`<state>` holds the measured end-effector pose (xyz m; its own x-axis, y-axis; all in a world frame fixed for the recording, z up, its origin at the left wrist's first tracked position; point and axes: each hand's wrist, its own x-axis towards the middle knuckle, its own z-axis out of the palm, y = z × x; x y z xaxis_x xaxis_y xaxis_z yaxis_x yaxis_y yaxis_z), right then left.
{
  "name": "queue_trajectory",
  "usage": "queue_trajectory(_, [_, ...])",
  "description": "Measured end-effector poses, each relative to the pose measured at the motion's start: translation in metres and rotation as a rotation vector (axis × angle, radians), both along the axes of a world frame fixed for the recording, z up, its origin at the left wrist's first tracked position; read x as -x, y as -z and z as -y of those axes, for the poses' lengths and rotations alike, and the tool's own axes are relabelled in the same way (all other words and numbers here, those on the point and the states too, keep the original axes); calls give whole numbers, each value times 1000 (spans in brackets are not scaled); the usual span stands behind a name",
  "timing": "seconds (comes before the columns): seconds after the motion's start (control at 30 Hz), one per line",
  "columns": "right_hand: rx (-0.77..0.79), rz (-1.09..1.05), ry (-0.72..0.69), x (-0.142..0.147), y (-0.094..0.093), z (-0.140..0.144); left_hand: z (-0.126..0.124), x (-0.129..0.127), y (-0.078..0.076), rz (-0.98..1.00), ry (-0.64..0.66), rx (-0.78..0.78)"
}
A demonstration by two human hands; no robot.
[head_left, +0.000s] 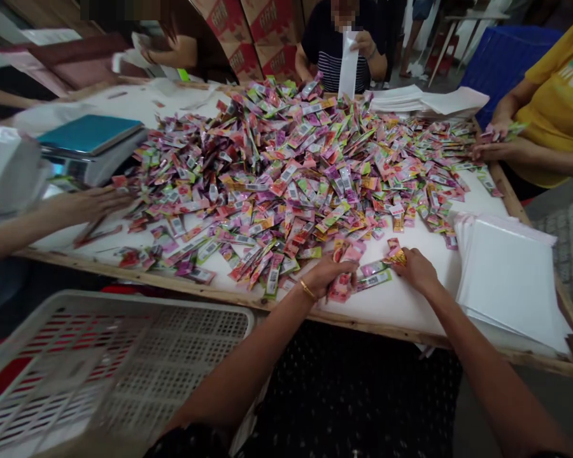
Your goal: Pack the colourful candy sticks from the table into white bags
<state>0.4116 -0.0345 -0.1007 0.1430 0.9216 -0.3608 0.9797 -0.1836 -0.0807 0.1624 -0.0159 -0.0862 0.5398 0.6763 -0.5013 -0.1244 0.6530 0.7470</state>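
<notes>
My left hand [328,276], with a gold bracelet at the wrist, is closed around several small pink packets [342,287] near the table's front edge. To its right, my right hand [417,270] pinches an orange and red packet [395,252] just above the white tabletop. Between the two hands lie a green-edged packet [375,280] and a purple one. Beyond them spreads a large heap of small colourful packets [286,172], mostly pink, purple, green and orange.
White bags are stacked [509,273] at the right; more white sheets [424,100] lie at the back. A scale with a teal top [90,133] stands left. A white plastic basket [172,305] sits below the front edge. Co-workers' hands reach in around the table.
</notes>
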Motion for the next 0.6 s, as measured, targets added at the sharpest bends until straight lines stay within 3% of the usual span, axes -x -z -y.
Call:
queue_trajectory(0.1, [-36,-15,20,-15,-6,17,-3,-31,-1,-72,-1,-17])
queue_trajectory(0.17, [-64,-98,113,-21,-10,25,-5,-46,2,-127,-13,-35])
queue_trajectory(0.33, [-125,-531,723,-32,-18,35,-23,-68,10,-301,96,-308])
queue_trajectory(0.4, [-159,-682,902,-34,-19,34,-32,-82,11,-411,156,-457])
queue_trajectory(0.5, [-144,-873,998,-35,-17,29,-36,-109,16,-565,206,-612])
queue_trajectory(0.6, [-91,-1064,1033,-35,-19,25,-26,-130,24,-605,193,-653])
